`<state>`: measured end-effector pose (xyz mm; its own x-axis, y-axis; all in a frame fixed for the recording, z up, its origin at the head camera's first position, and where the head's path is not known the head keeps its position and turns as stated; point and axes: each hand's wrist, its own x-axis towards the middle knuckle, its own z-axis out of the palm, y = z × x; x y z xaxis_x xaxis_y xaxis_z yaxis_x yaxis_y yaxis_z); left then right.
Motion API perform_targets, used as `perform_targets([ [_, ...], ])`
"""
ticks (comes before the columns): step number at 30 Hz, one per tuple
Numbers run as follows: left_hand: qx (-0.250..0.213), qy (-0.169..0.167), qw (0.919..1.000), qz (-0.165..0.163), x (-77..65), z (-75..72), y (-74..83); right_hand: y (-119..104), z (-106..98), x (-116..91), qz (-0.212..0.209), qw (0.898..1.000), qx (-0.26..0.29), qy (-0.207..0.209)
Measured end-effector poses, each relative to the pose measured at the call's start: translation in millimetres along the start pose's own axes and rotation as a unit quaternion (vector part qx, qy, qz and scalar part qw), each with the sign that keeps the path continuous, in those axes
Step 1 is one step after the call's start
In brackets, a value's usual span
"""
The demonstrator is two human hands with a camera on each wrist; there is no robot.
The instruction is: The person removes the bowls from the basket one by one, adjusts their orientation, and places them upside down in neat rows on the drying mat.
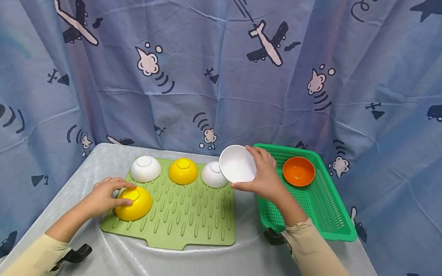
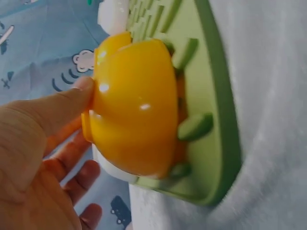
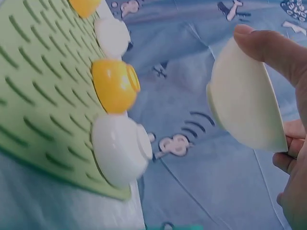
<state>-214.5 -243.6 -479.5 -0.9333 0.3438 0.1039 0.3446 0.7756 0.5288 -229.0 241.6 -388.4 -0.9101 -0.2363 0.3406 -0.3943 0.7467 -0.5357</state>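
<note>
Near the front left of the green drying mat [image 1: 183, 217], a yellow bowl [image 1: 140, 205] sits upside down. My left hand [image 1: 104, 197] has thumb and forefinger at its foot ring, pinching it; the thumb [image 2: 67, 105] shows on the near side in the left wrist view, the other fingers loosely bent. Raised above the mat's back right, a white bowl [image 1: 236, 164] is tilted with its inside facing me. My right hand [image 1: 262, 176] grips its rim between thumb and fingers. Upside down along the back of the mat sit a white bowl [image 1: 145, 169], a yellow bowl [image 1: 183, 172] and another white bowl [image 1: 213, 176].
To the right stands a green plastic basket [image 1: 331, 194] with an orange bowl [image 1: 298, 172] in it, opening up. A pale cloth covers the table [image 1: 210, 271]. Behind hangs a blue curtain [image 1: 194, 79] printed with airplanes.
</note>
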Motion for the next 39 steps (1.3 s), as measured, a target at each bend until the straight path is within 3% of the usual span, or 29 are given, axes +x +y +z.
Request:
perform_targets([
  [8,0.005,0.001,1.0,0.005,-1.8,-3.6,8.5,-15.3,32.1,-8.9,-0.048,0.999,-0.002,-0.006],
  [19,-0.021,0.009,0.9997,-0.012,1.1,-9.5,16.9,-27.6,52.1,-12.0,-0.086,0.996,-0.019,-0.004],
  [23,-0.049,0.024,0.9985,0.006,4.5,-9.1,30.8,-30.2,58.8,-13.2,-0.101,0.995,-0.025,0.0],
  [27,-0.11,0.024,0.9932,0.029,12.4,-7.1,56.3,-33.9,64.2,-13.8,-0.115,0.993,-0.022,0.005],
  [30,-0.171,0.008,0.9843,0.042,21.2,-2.1,76.4,-36.8,67.5,-14.0,-0.123,0.992,-0.023,0.008],
  [33,-0.238,-0.022,0.9699,0.043,31.0,6.7,93.6,-40.2,69.9,-14.1,-0.133,0.991,-0.024,0.015],
  [39,-0.366,-0.108,0.9243,0.016,43.8,26.9,116.6,-48.3,75.5,-16.0,-0.161,0.986,-0.015,0.034],
])
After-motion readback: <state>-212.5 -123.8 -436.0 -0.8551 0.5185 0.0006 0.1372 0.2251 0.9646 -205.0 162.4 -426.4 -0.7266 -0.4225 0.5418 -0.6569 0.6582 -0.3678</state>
